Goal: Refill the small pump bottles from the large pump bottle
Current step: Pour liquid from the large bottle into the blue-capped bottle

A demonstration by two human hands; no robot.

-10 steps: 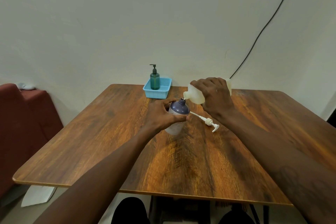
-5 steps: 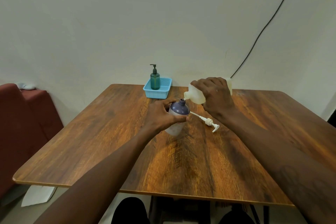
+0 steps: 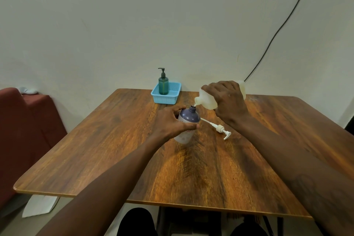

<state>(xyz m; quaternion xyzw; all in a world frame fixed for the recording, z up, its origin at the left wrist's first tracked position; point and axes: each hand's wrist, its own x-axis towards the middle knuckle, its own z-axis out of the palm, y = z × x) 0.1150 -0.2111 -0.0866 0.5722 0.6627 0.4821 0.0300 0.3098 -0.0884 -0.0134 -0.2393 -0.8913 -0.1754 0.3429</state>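
My left hand [image 3: 170,121] grips a purple-topped bottle [image 3: 188,119] with a pale lower body, standing slightly tilted on the wooden table [image 3: 210,168], its neck uncapped. My right hand [image 3: 228,101] holds a translucent cream bottle [image 3: 206,99] tipped on its side, its spout just above the purple bottle's mouth, a thin stream between them. A white pump head [image 3: 220,128] with its tube lies on the table to the right of the purple bottle. A small green pump bottle [image 3: 163,84] stands in a blue basket [image 3: 173,97] at the table's far edge.
A dark red sofa [image 3: 24,126] sits to the left of the table, with a pale cloth on its arm. A black cable [image 3: 275,32] runs down the wall behind. White paper [image 3: 40,206] lies on the floor under the table's left corner.
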